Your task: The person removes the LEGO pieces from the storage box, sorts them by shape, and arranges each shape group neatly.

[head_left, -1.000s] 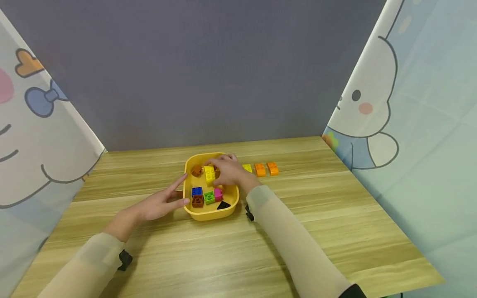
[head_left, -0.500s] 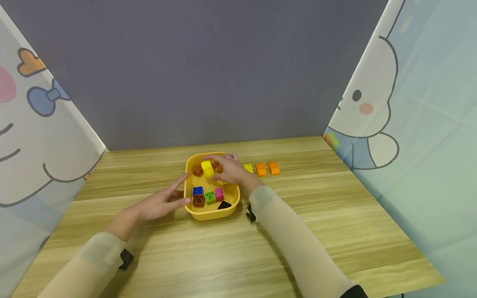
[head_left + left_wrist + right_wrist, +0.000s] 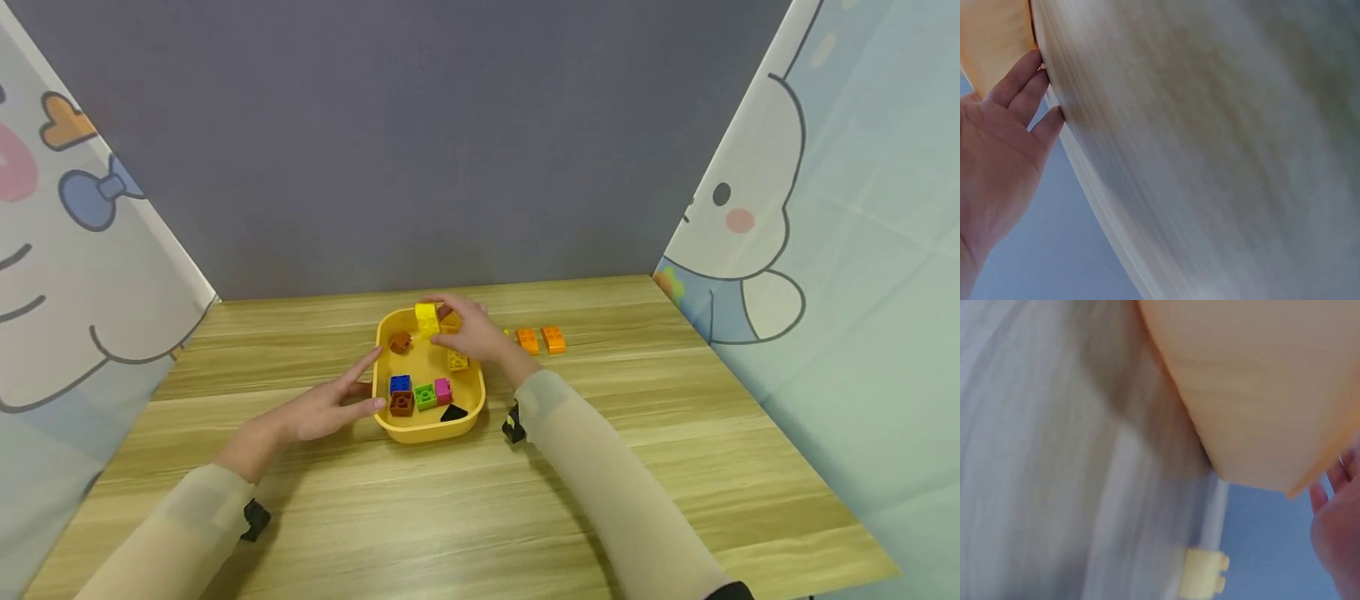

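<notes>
A yellow brick (image 3: 427,319) rose toward the far rim of the tray (image 3: 429,434) below the right grip (image 3: 474,332), pinched between its thumb and fingers, seemingly singled out, while the left grip (image 3: 330,408), fingers extended, touched the tray.

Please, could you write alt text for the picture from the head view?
A right hand holds a yellow block over a yellow tray of colourful blocks; the left hand touches its left side. Two orange blocks lie on the wooden table.
</notes>
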The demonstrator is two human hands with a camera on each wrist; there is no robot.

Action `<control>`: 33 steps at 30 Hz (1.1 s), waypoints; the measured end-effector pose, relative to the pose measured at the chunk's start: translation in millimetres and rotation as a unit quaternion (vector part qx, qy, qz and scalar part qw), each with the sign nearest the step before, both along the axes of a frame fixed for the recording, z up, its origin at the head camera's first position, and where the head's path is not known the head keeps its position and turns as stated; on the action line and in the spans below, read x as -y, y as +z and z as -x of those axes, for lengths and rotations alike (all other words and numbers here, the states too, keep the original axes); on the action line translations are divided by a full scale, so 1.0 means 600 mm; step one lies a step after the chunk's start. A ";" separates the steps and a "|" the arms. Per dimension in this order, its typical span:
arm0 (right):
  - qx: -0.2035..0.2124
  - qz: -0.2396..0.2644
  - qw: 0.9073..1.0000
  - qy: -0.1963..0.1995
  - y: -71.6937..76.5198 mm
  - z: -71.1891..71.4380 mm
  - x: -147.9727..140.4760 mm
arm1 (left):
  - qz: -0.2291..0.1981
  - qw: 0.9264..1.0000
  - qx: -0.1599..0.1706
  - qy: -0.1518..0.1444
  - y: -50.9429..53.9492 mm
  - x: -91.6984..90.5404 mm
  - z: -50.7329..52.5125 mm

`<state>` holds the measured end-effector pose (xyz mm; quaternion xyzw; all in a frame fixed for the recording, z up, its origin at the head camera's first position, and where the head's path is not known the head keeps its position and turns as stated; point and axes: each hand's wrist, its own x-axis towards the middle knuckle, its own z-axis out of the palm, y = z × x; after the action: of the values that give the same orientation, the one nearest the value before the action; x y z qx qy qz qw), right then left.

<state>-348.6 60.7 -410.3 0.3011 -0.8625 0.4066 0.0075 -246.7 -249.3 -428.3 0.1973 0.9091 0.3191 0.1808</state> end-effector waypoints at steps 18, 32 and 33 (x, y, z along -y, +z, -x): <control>0.043 0.116 0.992 0.003 0.024 -0.052 -0.179 | 0.002 1.000 -0.007 0.002 0.001 -0.002 -0.003; 0.056 0.126 0.990 -0.017 0.005 -0.058 -0.283 | -0.001 1.000 -0.001 0.002 0.001 -0.001 -0.003; 0.061 0.126 0.990 -0.021 0.004 -0.057 -0.291 | -0.001 1.000 -0.001 0.003 0.002 -0.001 -0.003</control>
<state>-314.7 235.3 -407.6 0.2543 -0.8091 0.5298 0.0009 -245.1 -248.5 -427.4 0.1950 0.9097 0.3200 0.1789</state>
